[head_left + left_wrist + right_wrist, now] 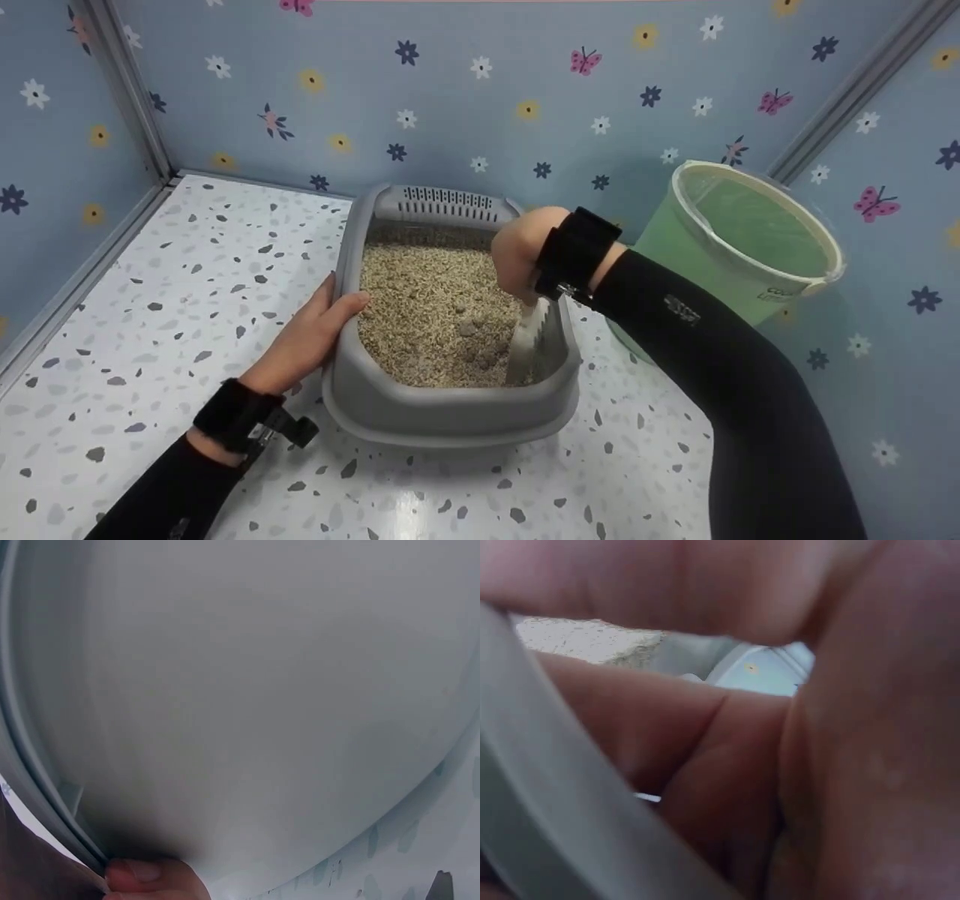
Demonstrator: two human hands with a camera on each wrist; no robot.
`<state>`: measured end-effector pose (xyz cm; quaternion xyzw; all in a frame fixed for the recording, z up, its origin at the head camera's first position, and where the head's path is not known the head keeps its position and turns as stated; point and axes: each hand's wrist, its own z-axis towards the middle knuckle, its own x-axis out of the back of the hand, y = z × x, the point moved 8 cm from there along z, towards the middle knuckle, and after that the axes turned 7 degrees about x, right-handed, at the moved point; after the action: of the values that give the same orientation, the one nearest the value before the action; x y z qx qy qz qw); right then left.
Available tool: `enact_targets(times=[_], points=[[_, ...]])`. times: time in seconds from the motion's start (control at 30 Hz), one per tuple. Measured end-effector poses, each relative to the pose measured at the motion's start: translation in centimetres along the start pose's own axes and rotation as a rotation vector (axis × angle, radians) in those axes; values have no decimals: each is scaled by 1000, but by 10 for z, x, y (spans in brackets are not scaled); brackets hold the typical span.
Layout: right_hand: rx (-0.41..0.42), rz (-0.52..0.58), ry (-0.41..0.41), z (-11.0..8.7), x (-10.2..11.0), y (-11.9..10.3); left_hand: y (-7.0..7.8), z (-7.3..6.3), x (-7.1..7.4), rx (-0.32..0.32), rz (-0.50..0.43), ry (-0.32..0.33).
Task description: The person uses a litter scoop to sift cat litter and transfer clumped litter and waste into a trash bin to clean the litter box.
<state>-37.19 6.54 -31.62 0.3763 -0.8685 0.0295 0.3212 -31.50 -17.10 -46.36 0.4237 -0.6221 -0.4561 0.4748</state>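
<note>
A grey litter box (450, 412) stands on the speckled surface, filled with tan pellet litter (420, 300) with darker clumps near its front right. My left hand (319, 326) grips the box's left rim, thumb over the edge. In the left wrist view its fingertips (154, 877) curl at the rim beside the smooth outer wall (247, 690). Over the box's right side, my right hand (521, 251) is curled round the handle of a pale litter scoop (529, 341). The scoop's blade dips into the litter along the right inner wall; the handle is mostly hidden by the hand.
To the right of the box, a green bucket (660, 240) with a pale rim stands partly behind my right forearm. A flowered wall (450, 97) closes off the back, with similar side walls left and right. White speckled surface (172, 300) lies to the left.
</note>
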Motion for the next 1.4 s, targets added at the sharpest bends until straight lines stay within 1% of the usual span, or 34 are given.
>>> enact_targets(times=[0.13,0.2,0.23,0.3,0.37,0.43,0.5,0.57,0.67,0.7,0.73,0.8,0.93,0.97,1.0,1.13,1.2,1.23,1.3,1.4], points=[[57,7,-91,15,-10,-7,1,0,0,-12,-5,0],[66,-15,-106,25,-11,-9,1,0,-1,-17,-8,0],[80,-59,-107,30,-11,-10,1,0,-1,-17,-10,-2],[86,-110,-85,38,-8,-10,2,1,-1,-15,-12,-2],[87,-122,-52,45,-4,-10,2,1,-1,-10,-11,-3],[82,-88,-11,48,1,-8,1,1,-1,-2,-2,-2],[84,-20,35,49,6,-6,1,1,-1,1,2,-2],[127,-50,52,51,10,-9,1,1,-1,1,2,-4],[151,-26,83,53,17,-12,1,0,-1,1,0,-5],[146,-14,96,54,19,-13,1,0,-1,1,-2,-6],[153,-42,105,55,21,-16,1,-1,-1,2,-1,-5],[100,50,164,55,27,-14,1,-1,-1,4,4,-3],[47,98,252,51,36,-14,1,0,-1,-7,-9,-4],[22,143,279,48,38,-12,2,1,-1,-13,-11,-5],[8,155,294,44,39,-10,2,1,-1,-19,-13,-6],[-48,110,282,24,38,2,3,2,-2,-33,-17,-9],[-76,56,245,15,34,8,3,1,-2,-30,-14,-10],[-87,23,222,12,31,10,3,1,-2,-28,-12,-10],[-116,-15,202,9,26,13,2,1,-2,-21,-7,-6],[-138,-60,200,11,18,13,0,1,-1,-10,-7,4]])
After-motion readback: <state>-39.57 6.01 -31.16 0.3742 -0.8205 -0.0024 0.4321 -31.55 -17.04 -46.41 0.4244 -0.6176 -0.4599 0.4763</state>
